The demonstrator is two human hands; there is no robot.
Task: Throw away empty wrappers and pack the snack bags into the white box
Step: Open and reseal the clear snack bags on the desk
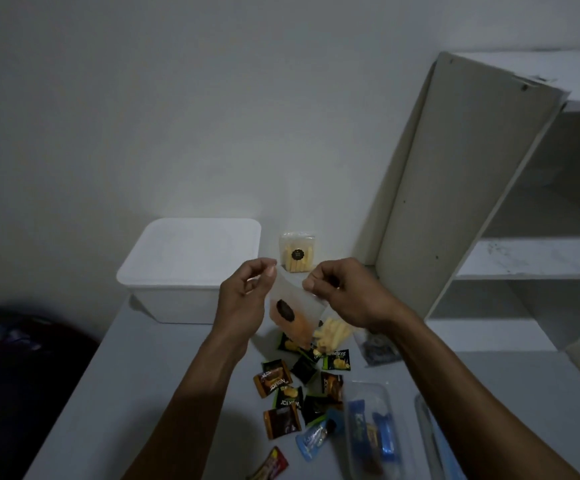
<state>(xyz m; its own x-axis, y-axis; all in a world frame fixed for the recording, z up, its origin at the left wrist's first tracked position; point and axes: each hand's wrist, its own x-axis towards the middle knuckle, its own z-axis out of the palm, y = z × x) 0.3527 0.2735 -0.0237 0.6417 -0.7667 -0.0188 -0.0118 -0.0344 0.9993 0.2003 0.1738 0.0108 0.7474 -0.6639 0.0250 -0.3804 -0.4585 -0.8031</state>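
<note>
both hands, left hand (243, 299) and right hand (347, 292), pinched a clear bag (290, 306) of orange snacks. the white box (191, 268) had its lid on

Left hand (243, 299): bare, no ring or watch. Right hand (344, 292): bare likewise. Both forearms uncovered, sleeveless within view.

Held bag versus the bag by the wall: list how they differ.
1. The held bag hangs in the air, pinched at its top by the left hand and right hand; the wall bag stands on the table, untouched.
2. The held bag shows orange contents; the wall bag shows pale yellow sticks.
3. The held bag hangs tilted; the wall bag stands upright.
Both are clear bags with a dark label.
</note>
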